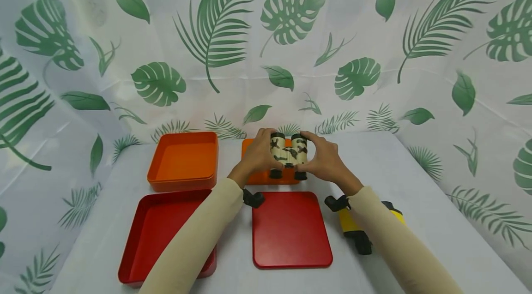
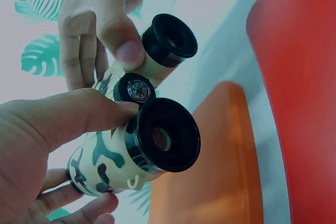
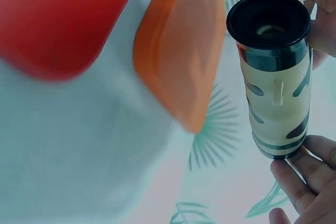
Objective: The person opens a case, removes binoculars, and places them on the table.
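Note:
A pair of camouflage-patterned binoculars (image 1: 288, 157), cream with dark patches and black eyepieces, is held up above the orange lid (image 1: 259, 177). My left hand (image 1: 259, 152) grips one barrel, thumb on the near side and fingers at the far end. Around the other barrel, my right hand (image 1: 325, 159) holds in the same way. In the left wrist view the binoculars (image 2: 110, 153) show a small round compass between the eyepieces. The right wrist view shows one barrel of the binoculars (image 3: 278, 98), with fingertips at its far end.
On the left stand an open orange box (image 1: 183, 158) and, nearer, an open red box (image 1: 158, 225), partly behind the left sleeve. A red lid (image 1: 291, 231) lies between the forearms. A yellow-and-black object (image 1: 351, 222) is partly hidden under the right sleeve. A leaf-print cloth (image 1: 232, 54) hangs behind.

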Motion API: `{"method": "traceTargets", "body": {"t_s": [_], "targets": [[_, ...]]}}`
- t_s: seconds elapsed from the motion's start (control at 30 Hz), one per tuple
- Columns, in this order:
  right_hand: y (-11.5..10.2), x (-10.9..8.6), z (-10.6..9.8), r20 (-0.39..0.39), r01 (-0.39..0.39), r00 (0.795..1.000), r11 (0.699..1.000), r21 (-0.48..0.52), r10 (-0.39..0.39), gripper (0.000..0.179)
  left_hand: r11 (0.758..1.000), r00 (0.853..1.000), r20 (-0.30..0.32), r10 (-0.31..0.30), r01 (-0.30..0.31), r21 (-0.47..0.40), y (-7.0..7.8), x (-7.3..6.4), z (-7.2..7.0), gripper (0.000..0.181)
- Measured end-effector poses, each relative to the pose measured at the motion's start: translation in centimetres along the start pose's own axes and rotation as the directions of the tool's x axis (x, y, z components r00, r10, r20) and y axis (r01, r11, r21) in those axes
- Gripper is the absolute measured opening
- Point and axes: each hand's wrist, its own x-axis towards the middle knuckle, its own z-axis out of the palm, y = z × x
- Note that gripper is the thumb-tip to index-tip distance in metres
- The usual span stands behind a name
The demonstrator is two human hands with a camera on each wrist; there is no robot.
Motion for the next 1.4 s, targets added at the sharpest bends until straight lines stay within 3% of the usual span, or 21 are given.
{"method": "traceTargets", "body": {"t_s": [0.67, 0.93, 1.4], "targets": [[4.5, -0.8, -2.7, 0.031, -0.092, 0.995, 0.995, -0.029, 0.093, 0.101, 0.997, 1.000, 0.000, -0.007, 0.007, 0.082, 3.3, 2.7, 3.9, 0.101], [6.1, -1.2, -3.7, 0.047, -0.116, 0.992, 0.992, -0.043, 0.118, 0.102, 0.997, 1.000, 0.005, -0.018, 0.018, 0.073, 4.2, 3.7, 5.6, 0.102], [8.0, -1.4, -6.3, 0.098, -0.111, 0.988, 0.991, -0.073, 0.118, 0.103, 0.997, 0.998, 0.003, -0.059, 0.059, 0.044, 6.2, 4.7, 7.3, 0.101]]}}
